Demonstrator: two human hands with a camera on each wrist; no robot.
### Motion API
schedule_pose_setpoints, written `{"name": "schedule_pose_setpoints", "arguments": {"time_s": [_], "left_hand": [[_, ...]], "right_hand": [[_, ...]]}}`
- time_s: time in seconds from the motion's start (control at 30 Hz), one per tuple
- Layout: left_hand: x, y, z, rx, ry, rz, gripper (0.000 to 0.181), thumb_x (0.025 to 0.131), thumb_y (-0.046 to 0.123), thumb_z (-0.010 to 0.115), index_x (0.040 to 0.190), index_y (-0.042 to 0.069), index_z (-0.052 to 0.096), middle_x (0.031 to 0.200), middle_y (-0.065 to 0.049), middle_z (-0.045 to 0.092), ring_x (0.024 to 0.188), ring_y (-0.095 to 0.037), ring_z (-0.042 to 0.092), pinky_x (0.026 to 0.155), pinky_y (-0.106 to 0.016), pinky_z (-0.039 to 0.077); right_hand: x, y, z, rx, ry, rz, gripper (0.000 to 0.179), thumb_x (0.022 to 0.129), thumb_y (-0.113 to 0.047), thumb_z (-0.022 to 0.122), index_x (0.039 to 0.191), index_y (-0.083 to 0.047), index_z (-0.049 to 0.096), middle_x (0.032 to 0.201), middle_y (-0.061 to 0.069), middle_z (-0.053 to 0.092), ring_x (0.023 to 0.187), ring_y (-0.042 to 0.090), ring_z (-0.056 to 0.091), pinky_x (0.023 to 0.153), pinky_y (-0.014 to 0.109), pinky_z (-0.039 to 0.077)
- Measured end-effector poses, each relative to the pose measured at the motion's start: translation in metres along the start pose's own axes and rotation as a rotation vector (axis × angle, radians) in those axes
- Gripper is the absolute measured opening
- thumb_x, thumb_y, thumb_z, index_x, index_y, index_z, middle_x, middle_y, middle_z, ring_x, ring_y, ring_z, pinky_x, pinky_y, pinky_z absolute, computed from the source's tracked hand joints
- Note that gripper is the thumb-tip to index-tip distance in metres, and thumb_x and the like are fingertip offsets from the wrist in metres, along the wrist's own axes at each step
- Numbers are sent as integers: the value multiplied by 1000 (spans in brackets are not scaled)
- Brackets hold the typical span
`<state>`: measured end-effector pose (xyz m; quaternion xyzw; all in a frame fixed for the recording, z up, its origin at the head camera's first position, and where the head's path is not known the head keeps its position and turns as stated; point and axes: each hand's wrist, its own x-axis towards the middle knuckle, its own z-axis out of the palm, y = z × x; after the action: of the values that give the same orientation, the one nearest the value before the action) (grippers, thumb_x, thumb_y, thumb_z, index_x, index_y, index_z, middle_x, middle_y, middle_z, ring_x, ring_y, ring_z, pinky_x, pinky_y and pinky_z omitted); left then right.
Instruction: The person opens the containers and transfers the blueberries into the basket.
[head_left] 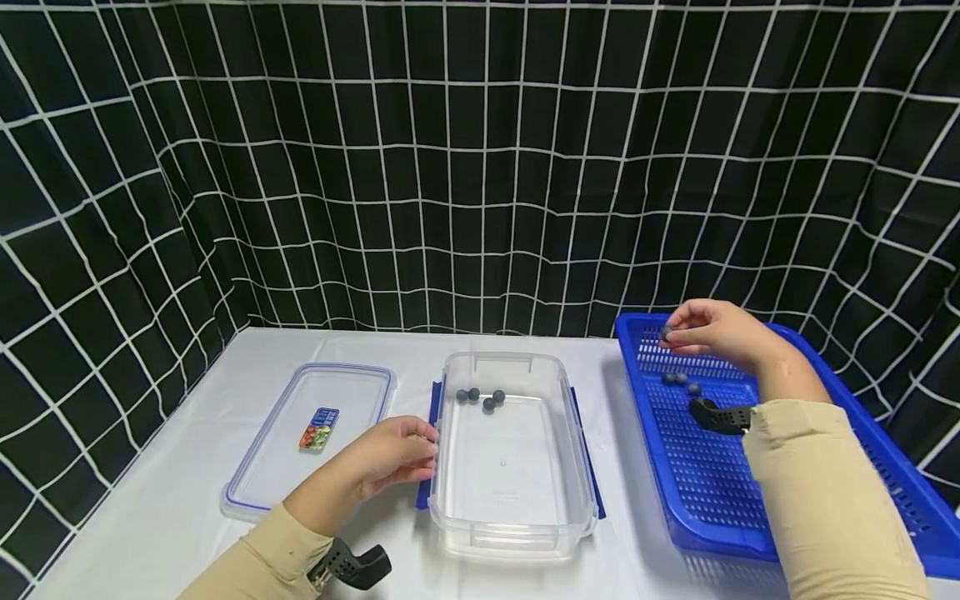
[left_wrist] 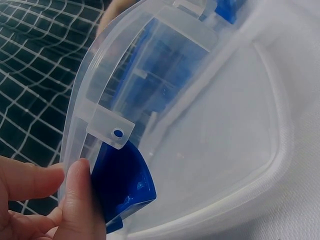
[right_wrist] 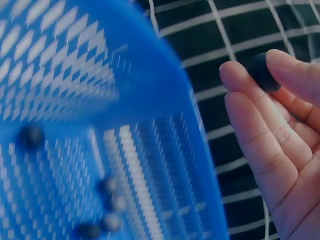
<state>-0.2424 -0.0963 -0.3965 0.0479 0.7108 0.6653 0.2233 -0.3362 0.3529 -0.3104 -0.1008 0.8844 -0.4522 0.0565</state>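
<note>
A clear plastic food container (head_left: 510, 500) stands on the table, its blue side latches (head_left: 587, 450) folded out. Several blueberries (head_left: 489, 405), small, dark and round, lie in its far part. At the container's left side, my left hand (head_left: 393, 457) holds the wall by the rim, with the thumb (left_wrist: 80, 195) beside a blue latch (left_wrist: 122, 180). My right hand (head_left: 716, 335) pinches one blueberry (right_wrist: 262, 72) between thumb and fingertips, above the far end of a blue basket (head_left: 660, 492). More blueberries (head_left: 694, 389) lie on the basket's floor.
The container's clear lid (head_left: 277, 467), with a blue-edged seal and a colourful label (head_left: 319, 429), lies flat at the left. White cloth covers the table (head_left: 405, 575). Behind it hangs a black curtain (head_left: 480, 192) with a white grid.
</note>
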Motion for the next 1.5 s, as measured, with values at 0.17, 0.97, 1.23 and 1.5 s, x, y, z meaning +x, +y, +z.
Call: {"name": "schedule_pose_setpoints", "arguments": {"time_s": [0.17, 0.97, 1.23, 1.5], "left_hand": [[0, 1, 0, 3, 2, -10, 22, 85, -1, 54, 105, -6, 48, 77, -7, 55, 68, -11, 57, 65, -21, 56], [-1, 0, 0, 4, 16, -19, 20, 86, -1, 54, 105, -5, 49, 78, -7, 55, 68, -12, 57, 65, -21, 56], [-1, 0, -1, 6, 19, -17, 19, 86, -1, 54, 105, -5, 49, 79, -8, 55, 68, -12, 58, 66, -22, 57], [-2, 0, -2, 15, 14, -14, 22, 86, 0, 53, 106, -7, 49, 78, -8, 56, 68, -12, 58, 66, -23, 57]], "right_hand": [[-9, 29, -14, 7, 11, 59, 31, 89, -15, 60, 107, 7, 47, 93, 11, 63, 85, 17, 64, 79, 34, 56], [-16, 61, -20, 49, -14, 161, 32, 95, -10, 45, 118, 12, 40, 109, 21, 57, 93, 21, 63, 85, 39, 52], [-11, 31, -16, 14, 39, 102, 35, 97, -14, 43, 122, 10, 39, 114, 25, 54, 95, 21, 63, 83, 35, 54], [1, -24, 10, -15, 79, 0, 33, 93, -19, 52, 117, 5, 48, 113, 25, 55, 95, 25, 63, 83, 36, 54]]}}
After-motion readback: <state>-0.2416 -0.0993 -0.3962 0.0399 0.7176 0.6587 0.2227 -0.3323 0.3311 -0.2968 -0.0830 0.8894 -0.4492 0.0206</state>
